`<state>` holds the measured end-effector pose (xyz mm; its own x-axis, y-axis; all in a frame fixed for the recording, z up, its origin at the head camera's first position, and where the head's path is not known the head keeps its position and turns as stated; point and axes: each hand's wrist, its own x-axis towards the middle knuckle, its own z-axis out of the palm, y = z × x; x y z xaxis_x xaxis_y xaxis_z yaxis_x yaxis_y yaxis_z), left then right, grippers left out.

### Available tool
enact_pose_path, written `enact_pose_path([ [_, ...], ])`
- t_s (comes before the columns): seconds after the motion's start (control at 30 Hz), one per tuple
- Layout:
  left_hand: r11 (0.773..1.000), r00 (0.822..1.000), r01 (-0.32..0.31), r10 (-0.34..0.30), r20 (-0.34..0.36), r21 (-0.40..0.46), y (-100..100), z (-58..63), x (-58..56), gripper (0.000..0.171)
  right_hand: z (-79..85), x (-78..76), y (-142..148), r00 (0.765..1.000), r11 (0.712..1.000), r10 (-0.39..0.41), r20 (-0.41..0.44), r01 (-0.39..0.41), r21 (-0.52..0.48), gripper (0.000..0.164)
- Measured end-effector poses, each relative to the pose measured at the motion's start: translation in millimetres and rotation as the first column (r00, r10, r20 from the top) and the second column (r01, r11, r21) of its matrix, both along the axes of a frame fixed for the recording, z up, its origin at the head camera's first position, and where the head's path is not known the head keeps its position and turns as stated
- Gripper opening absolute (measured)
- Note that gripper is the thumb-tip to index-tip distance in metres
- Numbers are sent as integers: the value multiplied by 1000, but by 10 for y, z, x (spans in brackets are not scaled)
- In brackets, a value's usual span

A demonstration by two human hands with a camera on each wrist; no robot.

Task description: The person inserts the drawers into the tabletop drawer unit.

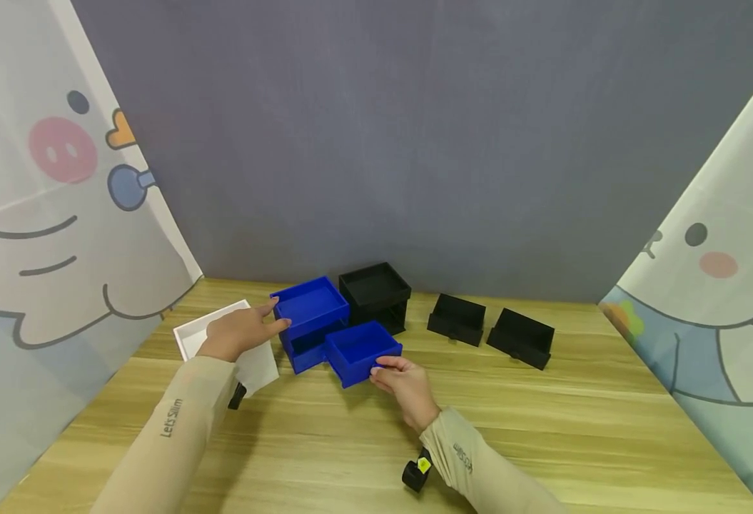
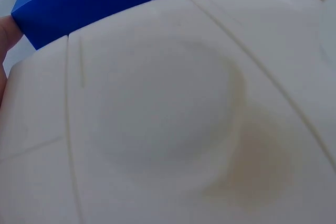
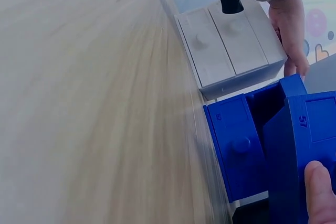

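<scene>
A blue mini cabinet [image 1: 312, 308] with a tray-like top has an opening in its upper front; a lower drawer [image 3: 239, 145] with a round knob sits in it. My left hand [image 1: 238, 332] reaches over the white cabinet [image 1: 259, 370], its index finger and thumb extended and touching the blue cabinet's left side. My right hand [image 1: 408, 389] pinches the front of a loose blue drawer [image 1: 362, 350], held before the opening and angled to the right. In the right wrist view, one fingertip [image 3: 317, 182] lies on the drawer's front. The drawer's knob is mostly hidden.
Behind the blue pieces stands a black cabinet [image 1: 376, 285] with an open front. Two black drawers, one nearer [image 1: 521, 339] and one farther [image 1: 457, 319], lie on the wooden table [image 1: 325, 457] at right. A grey panel [image 1: 382, 143] rises along the back edge.
</scene>
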<state>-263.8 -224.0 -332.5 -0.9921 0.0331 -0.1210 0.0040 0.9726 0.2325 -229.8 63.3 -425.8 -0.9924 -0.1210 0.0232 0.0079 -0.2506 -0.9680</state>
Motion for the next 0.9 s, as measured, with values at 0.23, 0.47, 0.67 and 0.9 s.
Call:
enact_pose_path([
  [0.23, 1000, 1000, 1, -1, -7, 1, -9, 0, 29, 86, 37, 3, -157, 1000, 998, -14, -14, 15, 60, 22],
  [0.47, 1000, 1000, 1, -1, -12, 2, -23, -18, 70, 85, 5, 34, -324, 996, 987, -45, -73, 56, 149, 19],
  [0.67, 1000, 1000, 1, -1, -22, 6, -44, -15, 78, 86, -36, 37, -404, 994, 983, -46, -95, 62, 172, 19],
  [0.9, 1000, 1000, 6, -6, -23, 15, -40, -24, 49, 86, -69, 53, -464, 993, 979, -43, -107, 64, 196, 18],
])
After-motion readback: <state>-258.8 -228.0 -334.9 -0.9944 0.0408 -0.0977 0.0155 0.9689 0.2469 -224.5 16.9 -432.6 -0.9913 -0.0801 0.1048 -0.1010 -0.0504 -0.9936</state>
